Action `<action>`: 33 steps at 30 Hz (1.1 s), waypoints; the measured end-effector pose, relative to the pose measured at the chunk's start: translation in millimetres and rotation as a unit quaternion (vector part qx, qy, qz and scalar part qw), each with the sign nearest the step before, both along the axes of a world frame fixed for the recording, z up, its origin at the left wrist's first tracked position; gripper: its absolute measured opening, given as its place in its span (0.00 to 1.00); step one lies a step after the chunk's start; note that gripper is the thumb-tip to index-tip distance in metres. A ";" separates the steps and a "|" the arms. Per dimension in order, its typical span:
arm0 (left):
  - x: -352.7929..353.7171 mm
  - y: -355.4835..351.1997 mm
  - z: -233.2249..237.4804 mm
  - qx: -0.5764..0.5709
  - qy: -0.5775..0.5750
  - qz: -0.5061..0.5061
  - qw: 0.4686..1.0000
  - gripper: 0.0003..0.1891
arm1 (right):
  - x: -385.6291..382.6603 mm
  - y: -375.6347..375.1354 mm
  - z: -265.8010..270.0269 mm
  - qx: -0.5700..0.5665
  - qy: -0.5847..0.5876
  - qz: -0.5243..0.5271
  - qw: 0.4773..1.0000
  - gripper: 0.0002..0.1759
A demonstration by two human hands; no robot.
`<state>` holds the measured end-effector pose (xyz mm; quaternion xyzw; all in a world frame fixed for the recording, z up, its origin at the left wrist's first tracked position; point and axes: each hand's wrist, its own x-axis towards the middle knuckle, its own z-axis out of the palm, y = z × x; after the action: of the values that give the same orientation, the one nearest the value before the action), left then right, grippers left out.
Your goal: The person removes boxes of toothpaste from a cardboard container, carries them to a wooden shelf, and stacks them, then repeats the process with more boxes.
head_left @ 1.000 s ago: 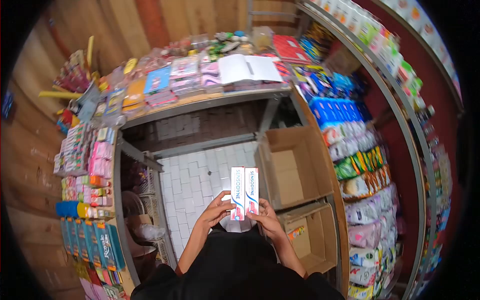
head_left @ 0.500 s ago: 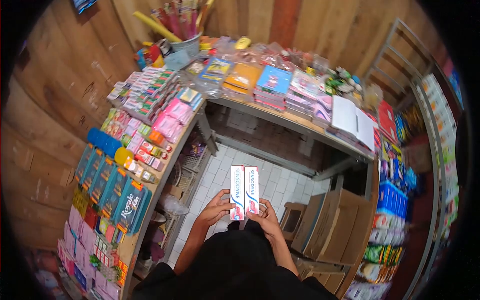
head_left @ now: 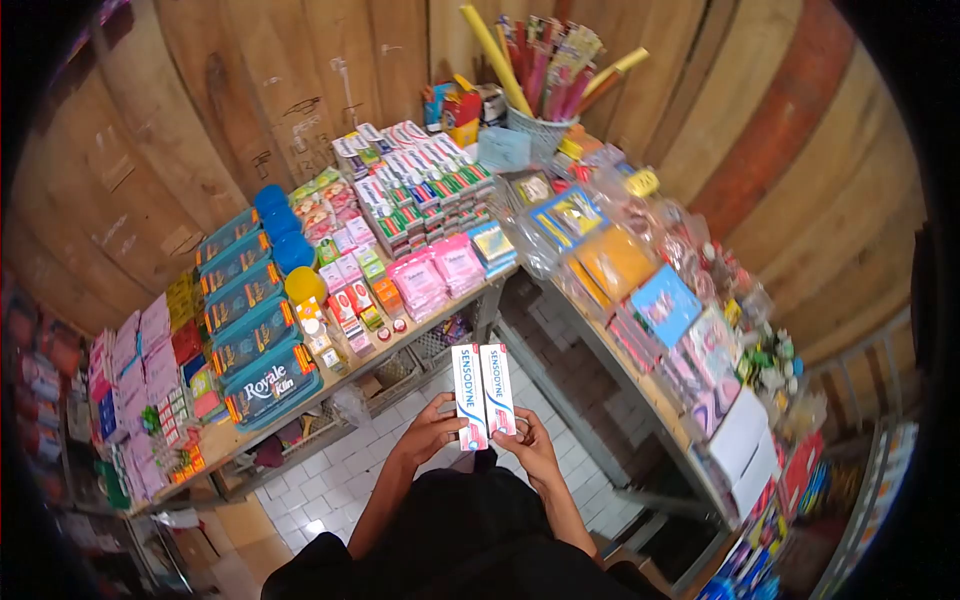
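My left hand (head_left: 430, 431) is closed on a white Sensodyne toothpaste box (head_left: 467, 393), gripping its lower left side. A second Sensodyne box (head_left: 496, 385) is in my right hand (head_left: 532, 446), thumb near its lower end. The two boxes are held upright side by side in front of my body, lettering toward me, with the left one sitting slightly lower. Beyond them, on the counter, stacked toothpaste boxes (head_left: 425, 185) stand in several rows. Pink packets (head_left: 438, 272) lie in front of those stacks.
Along the left counter are teal Royale Klin packs (head_left: 265, 385), blue round containers (head_left: 292, 252) and small boxes. A bucket (head_left: 541, 133) of long wrapped items stands in the corner. Notebooks (head_left: 665, 305) and open white paper (head_left: 745, 455) cover the right counter. White tiles (head_left: 345, 465) form the floor.
My view has turned left, so the toothpaste stacks and left counter are more central and the cardboard boxes have mostly left view. Both hands still hold the Sensodyne boxes, now closer together.
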<state>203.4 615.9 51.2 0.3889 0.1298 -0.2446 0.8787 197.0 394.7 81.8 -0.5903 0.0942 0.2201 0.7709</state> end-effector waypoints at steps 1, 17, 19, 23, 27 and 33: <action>7.7 -3.9 1.9 0.004 -0.002 0.019 1.000 0.26 | 15.6 -2.2 4.8 -0.007 -0.010 0.019 1.000 0.32; 116.8 65.1 36.4 0.050 -0.019 0.194 0.979 0.26 | 200.6 80.0 10.6 0.061 -0.027 0.175 0.982 0.31; 133.0 81.7 41.7 0.050 -0.030 0.201 0.978 0.26 | 219.8 98.4 16.6 0.067 -0.029 0.175 0.982 0.31; 170.0 117.0 50.9 0.071 -0.031 0.195 0.978 0.26 | 254.0 132.1 26.9 0.063 -0.053 0.175 0.981 0.31; 198.2 141.7 56.4 0.045 -0.029 0.197 0.979 0.26 | 281.4 161.4 29.1 0.087 -0.074 0.158 0.981 0.29; 225.6 163.9 57.7 0.043 -0.017 0.258 0.965 0.25 | 321.4 194.0 27.8 0.080 -0.068 0.187 0.977 0.25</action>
<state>429.0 779.9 108.9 0.3842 0.2211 0.0024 0.8964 518.4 588.7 109.6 -0.5477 -0.0880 0.3267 0.7652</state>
